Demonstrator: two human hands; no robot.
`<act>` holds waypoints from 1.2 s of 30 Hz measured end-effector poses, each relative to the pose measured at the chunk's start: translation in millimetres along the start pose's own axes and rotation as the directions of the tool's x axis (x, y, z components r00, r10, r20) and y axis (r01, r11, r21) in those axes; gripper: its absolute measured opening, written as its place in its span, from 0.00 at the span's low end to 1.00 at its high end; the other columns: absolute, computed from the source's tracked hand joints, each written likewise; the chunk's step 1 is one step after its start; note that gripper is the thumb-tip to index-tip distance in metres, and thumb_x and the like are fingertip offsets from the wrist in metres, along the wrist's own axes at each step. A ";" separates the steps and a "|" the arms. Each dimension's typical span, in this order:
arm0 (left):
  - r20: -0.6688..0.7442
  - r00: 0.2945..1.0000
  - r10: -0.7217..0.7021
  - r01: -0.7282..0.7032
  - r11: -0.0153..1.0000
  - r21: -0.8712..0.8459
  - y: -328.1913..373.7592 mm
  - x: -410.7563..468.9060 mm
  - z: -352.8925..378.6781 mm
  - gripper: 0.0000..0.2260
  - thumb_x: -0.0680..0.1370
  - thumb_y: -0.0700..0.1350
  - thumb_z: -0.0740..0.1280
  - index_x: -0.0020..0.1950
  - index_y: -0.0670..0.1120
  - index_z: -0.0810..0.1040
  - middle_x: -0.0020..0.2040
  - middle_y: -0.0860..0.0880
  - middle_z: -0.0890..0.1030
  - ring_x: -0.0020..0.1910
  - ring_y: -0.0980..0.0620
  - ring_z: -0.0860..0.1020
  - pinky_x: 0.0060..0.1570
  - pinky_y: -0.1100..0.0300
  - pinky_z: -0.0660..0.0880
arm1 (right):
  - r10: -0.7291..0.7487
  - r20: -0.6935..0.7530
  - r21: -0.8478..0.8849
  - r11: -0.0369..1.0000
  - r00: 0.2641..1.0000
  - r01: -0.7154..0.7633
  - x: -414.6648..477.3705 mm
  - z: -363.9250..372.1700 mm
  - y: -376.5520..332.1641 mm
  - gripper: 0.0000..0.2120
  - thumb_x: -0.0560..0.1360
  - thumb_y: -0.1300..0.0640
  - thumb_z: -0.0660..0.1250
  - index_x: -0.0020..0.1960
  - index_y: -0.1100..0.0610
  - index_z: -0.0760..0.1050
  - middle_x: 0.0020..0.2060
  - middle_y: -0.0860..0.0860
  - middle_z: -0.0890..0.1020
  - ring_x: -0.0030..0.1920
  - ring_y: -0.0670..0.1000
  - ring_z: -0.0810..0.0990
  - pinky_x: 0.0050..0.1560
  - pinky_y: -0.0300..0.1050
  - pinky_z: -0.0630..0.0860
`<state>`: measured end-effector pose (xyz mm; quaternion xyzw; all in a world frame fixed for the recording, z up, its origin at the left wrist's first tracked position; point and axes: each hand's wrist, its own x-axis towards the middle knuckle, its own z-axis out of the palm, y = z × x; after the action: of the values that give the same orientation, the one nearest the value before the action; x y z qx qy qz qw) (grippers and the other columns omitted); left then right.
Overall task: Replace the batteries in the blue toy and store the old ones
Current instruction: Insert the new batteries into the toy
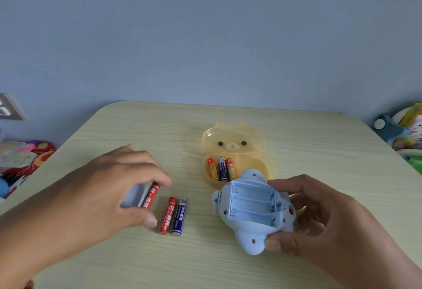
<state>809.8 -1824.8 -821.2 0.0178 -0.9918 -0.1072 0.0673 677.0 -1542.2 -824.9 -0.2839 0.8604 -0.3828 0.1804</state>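
Observation:
The blue toy [249, 211] lies upside down on the table, its battery bay open and empty. My right hand [324, 222] grips its right side, thumb on the lower edge. My left hand [109, 188] hovers over a red battery [151, 195], fingertips on its top end and thumb near its lower end. Beside that battery, under my palm, lies the pale blue battery cover [134, 196]. Another red battery [167, 215] and a blue battery [179, 216] lie side by side on the table. An open orange bear-shaped case [233, 142] holds three batteries [221, 168].
The light wooden table [205, 261] has rounded far corners. Colourful toys are heaped off its left edge [22, 163] and off its right edge [404, 131]. A wall socket [9, 108] sits at the far left.

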 end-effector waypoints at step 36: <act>-0.331 0.916 0.228 -0.323 0.908 -0.268 88.0 67.4 41.2 0.09 0.74 0.45 0.73 0.53 0.51 0.87 0.45 0.57 0.82 0.46 0.59 0.78 0.46 0.65 0.74 | -0.027 0.034 0.004 1.000 0.999 0.027 7.8 -1.1 8.8 0.31 0.53 0.46 0.85 0.53 0.34 0.78 0.41 0.46 0.85 0.36 0.56 0.78 0.40 0.49 0.79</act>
<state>735.6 -1733.6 -833.5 -0.1192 -0.9329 -0.2506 0.2295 667.2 -1541.7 -831.7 -0.3018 0.8526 -0.3818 0.1903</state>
